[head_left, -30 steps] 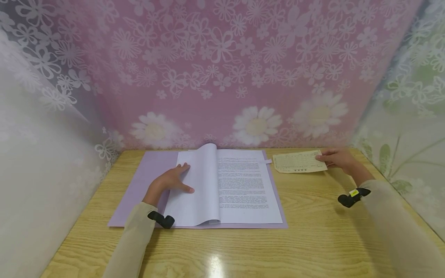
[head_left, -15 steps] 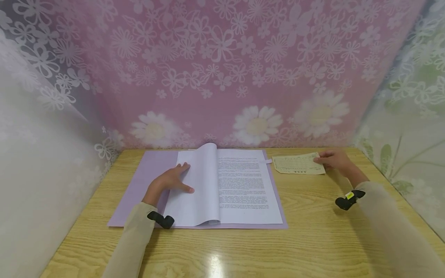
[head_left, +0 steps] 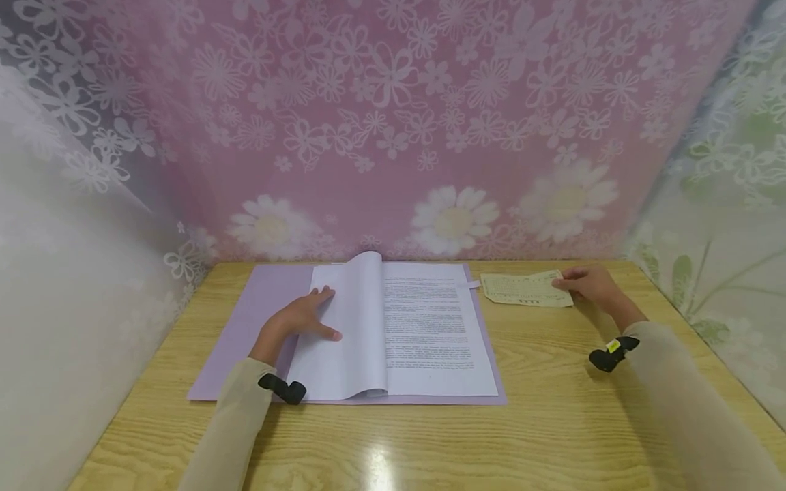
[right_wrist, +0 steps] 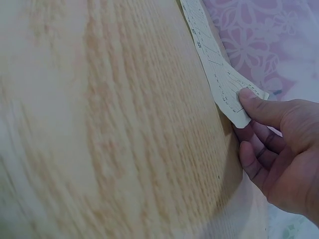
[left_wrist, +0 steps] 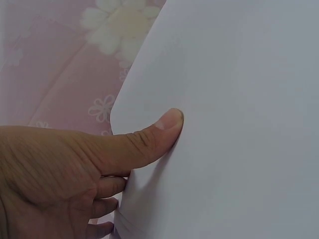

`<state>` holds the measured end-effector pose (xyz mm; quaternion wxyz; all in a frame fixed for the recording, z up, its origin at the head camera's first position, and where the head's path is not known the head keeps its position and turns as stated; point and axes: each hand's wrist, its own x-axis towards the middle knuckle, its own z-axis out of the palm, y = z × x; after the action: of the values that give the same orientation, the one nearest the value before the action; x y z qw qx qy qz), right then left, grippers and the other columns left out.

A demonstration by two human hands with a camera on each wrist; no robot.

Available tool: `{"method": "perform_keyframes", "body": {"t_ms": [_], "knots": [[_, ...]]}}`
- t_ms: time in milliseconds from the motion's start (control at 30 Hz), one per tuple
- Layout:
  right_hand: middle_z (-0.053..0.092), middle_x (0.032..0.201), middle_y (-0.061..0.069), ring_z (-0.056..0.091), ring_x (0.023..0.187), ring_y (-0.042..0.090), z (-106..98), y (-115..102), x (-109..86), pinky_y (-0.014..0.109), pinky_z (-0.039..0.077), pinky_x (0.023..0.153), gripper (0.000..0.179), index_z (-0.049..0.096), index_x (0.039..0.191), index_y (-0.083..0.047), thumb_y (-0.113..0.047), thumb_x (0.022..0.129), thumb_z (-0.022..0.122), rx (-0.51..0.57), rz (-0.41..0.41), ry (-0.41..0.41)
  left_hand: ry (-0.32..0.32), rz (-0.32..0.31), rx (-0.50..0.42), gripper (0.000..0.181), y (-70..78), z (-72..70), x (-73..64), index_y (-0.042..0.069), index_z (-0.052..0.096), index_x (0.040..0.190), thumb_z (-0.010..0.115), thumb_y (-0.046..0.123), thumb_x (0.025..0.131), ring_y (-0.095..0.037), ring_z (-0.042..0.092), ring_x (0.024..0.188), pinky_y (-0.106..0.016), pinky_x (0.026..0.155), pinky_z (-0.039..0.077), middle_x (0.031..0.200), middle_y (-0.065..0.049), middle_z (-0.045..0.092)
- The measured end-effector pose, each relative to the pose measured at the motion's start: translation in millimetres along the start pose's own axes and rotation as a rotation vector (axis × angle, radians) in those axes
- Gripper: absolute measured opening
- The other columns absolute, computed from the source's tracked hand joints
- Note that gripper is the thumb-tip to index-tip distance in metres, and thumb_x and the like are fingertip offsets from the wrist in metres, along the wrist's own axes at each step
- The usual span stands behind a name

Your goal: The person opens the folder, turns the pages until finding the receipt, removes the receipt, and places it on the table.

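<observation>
A lilac folder (head_left: 239,341) lies spread on the table with a stack of white printed pages (head_left: 430,334) in it. Several pages are turned over to the left and bulge in a curved fold (head_left: 367,320). My left hand (head_left: 301,317) presses on these turned pages, fingers and thumb spread. In the left wrist view its thumb rests straight on the blank white paper (left_wrist: 239,124). At the far right my right hand (head_left: 592,286) pinches the corner of a yellowish printed slip (head_left: 525,289) between thumb and fingers, as the right wrist view also shows.
A small white paper tab (head_left: 469,285) sticks out from the right edge of the pages, near the slip. The wood-grain table (head_left: 540,409) meets a pink flowered backdrop (head_left: 381,170) behind and pale ones at both sides.
My right hand has shifted slightly to the left with the slip, whose corner is lower now. The left hand stays on the turned pages.
</observation>
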<state>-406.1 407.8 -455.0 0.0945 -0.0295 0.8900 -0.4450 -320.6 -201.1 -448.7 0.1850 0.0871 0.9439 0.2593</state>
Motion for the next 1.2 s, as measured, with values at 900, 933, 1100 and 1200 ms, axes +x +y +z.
{"method": "perform_keyframes", "body": {"t_ms": [900,933,1100,1200], "knots": [[0.048,0.06,-0.002,0.041,0.055,0.013,6,0,-6.3,0.031,0.04,0.057,0.031,0.066,0.096,0.009,-0.022,0.097,0.071,-0.075,-0.034,0.002,0.02,0.052,0.006,0.113,2.2,4.2,-6.5,0.001,0.025,0.161,0.089,0.041,0.077,-0.045,0.012,0.156,-0.064,0.123,0.021,0.168,-0.024,0.016],[0.048,0.06,-0.002,0.042,0.055,0.013,6,0,-6.3,0.031,0.041,0.058,0.032,0.067,0.097,0.009,-0.023,0.097,0.072,-0.08,-0.032,-0.003,0.017,0.05,0.007,0.113,1.9,4.6,-7.2,0.001,0.025,0.161,0.089,0.041,0.077,-0.045,0.012,0.156,-0.064,0.123,0.021,0.168,-0.024,0.016],[0.055,0.065,0.0,0.047,0.06,0.014,4,-1,-4.6,0.031,0.044,0.061,0.036,0.068,0.106,0.009,-0.025,0.097,0.072,-0.115,-0.036,-0.007,0.025,0.049,-0.011,0.114,2.2,6.8,-8.7,0.001,0.025,0.16,0.09,0.04,0.076,-0.045,0.013,0.156,-0.064,0.123,0.021,0.168,-0.023,0.018],[0.061,0.071,0.001,0.051,0.064,0.014,0,-4,-4.3,0.03,0.046,0.062,0.04,0.067,0.113,0.011,-0.025,0.097,0.072,-0.143,-0.053,0.001,0.042,0.055,-0.012,0.113,4.1,7.4,-6.9,0.002,0.026,0.161,0.09,0.039,0.075,-0.044,0.014,0.156,-0.063,0.123,0.021,0.168,-0.022,0.019]]}}
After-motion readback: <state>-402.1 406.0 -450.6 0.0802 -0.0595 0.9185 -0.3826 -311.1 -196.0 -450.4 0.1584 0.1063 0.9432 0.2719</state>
